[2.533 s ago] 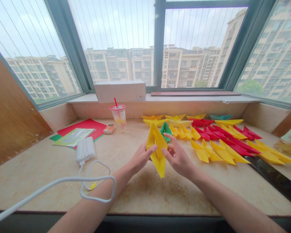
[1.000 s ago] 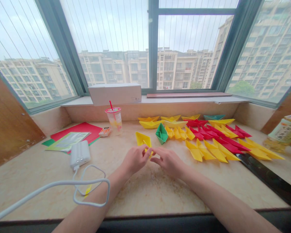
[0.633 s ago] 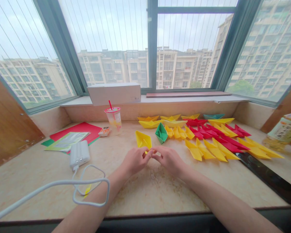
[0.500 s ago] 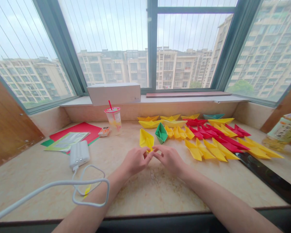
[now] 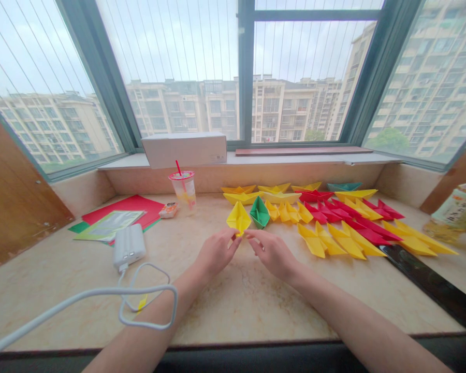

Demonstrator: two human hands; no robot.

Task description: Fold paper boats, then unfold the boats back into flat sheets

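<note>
- Head view: the yellow paper boat (image 5: 238, 216) stood on the countertop (image 5: 233, 305) near the centre of the frame, just above the fingertips of both hands.
- Its long axis ran roughly up and down the frame, the near tip pointing down into the space between the hands, the far tip pointing toward the window.
- Left hand (image 5: 219, 248), the nearer one: it was at the near tip, thumb and forefinger almost together; whether they pinched the paper could not be told.
- Right hand (image 5: 272, 251): loosely curled, a gap between thumb and forefinger, with no hold on anything showing; its forefinger lay just beside the same tip, and contact could not be made out.
- Just right of the yellow boat stood the green paper boat (image 5: 260, 213), its long axis also running up the frame.
- Against the frame half a second earlier, the yellow boat's far tip had swung from a leftward slant to nearly straight up the frame, and the fingertips of the two hands, close together then, had parted slightly.
</note>
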